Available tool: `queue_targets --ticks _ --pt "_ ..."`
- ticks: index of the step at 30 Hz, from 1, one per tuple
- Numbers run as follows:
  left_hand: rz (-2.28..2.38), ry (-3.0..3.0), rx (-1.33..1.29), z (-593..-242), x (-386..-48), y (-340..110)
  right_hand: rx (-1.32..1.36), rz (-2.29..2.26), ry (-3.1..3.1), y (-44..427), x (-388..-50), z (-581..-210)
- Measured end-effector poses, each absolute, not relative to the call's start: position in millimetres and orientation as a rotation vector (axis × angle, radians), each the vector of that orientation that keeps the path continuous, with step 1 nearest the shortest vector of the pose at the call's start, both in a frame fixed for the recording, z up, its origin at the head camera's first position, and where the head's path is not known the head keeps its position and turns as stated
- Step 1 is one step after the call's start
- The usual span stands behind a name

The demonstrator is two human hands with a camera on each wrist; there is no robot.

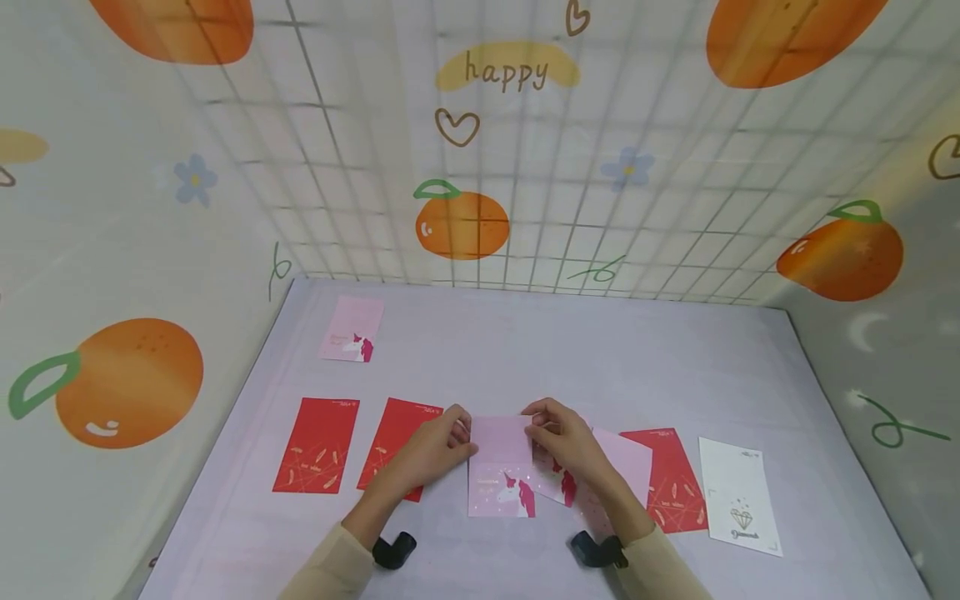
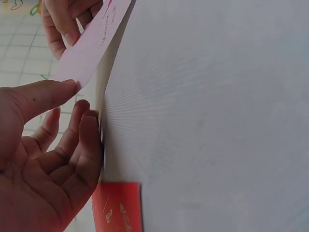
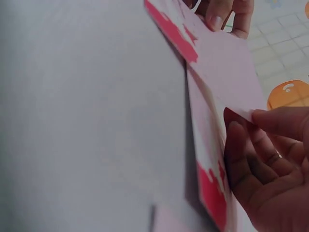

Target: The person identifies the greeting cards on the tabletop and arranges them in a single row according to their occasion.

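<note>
Two pale sleeves (image 1: 333,568) reach in over the tabletop (image 1: 480,575). Between the hands, at mid-front, is a pink unicorn card (image 1: 501,467); the left hand (image 1: 438,442) and right hand (image 1: 568,440) pinch its opposite sides. A second unicorn card (image 1: 553,485) lies partly beneath it. Rightward are a red card (image 1: 677,487) and a white card (image 1: 738,492); leftward, two red cards (image 1: 317,446). Farther back lies another pink card (image 1: 352,325), before an orange-printed backdrop (image 1: 525,242).

Head view faces forward-down; close wrist views share the held card (image 1: 500,468).
</note>
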State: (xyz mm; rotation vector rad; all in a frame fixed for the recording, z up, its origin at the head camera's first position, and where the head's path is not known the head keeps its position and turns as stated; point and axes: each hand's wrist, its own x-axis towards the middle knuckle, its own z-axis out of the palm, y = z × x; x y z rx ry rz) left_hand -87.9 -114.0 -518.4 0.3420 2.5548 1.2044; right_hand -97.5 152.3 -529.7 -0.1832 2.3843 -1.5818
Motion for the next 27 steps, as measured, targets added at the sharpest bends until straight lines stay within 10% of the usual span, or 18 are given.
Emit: queue_targets --ticks 27 --pt "1.66 2.159 0.169 -524.5 -73.8 -110.2 -0.153 -1.793 2.28 161.0 -105.0 -524.3"
